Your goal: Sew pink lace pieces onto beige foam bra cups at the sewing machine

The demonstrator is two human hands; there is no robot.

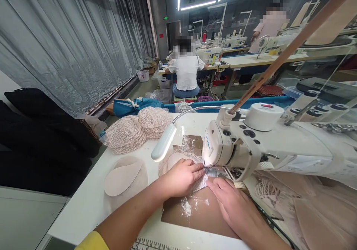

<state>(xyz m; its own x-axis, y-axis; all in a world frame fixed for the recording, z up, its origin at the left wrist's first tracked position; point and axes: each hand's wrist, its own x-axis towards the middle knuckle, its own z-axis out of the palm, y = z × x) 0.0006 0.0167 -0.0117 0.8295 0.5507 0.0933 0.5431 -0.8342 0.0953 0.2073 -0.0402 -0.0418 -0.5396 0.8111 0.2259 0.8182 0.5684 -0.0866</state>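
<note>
My left hand [184, 177] presses a beige lace piece [199, 185] down beside the needle of a white sewing machine [219, 146], its fingers bent and close together on the cloth. My right hand [231, 198] is at the right edge of that same lace, thumb and forefinger closed on it just in front of the presser foot. Part of the piece, with a smooth pale cup shape [175, 160], spreads out behind my left hand. Under the lace lies a shiny brown sheet [192, 211]. The lamp's light falls on the needle area, and my fingers partly hide the seam.
A lamp [164, 144] on a bent neck hangs left of the machine head. Stacked lace cups [125, 134] and pale cut pieces [122, 179] lie on the white table [80, 205]. More beige fabric [320, 205] is heaped at right. A person in white [186, 71] sits ahead.
</note>
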